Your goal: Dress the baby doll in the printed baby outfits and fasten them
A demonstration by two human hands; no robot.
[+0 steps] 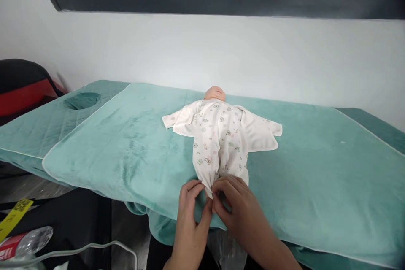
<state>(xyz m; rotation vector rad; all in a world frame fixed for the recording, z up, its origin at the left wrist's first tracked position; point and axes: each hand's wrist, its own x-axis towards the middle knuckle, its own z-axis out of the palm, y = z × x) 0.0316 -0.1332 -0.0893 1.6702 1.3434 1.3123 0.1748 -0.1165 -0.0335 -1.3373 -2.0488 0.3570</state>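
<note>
A baby doll [215, 93] lies on its back on a green bed cover, its head toward the wall. It wears a white printed baby outfit [221, 135] with the sleeves spread to both sides. My left hand [193, 209] pinches the hem of the left trouser leg at its lower end. From the other side, my right hand [232, 200] grips the same hem, its fingertips close to those of the left. The doll's feet are hidden by cloth and fingers. The other trouser leg lies partly behind my right hand.
The green cover [316, 185] spreads over a massage bed with a face hole [82, 100] at the left end. A black and red chair [27, 93] stands at far left. Lower left are a plastic bottle [33, 240], a yellow tag [14, 218] and a pale cable [91, 245].
</note>
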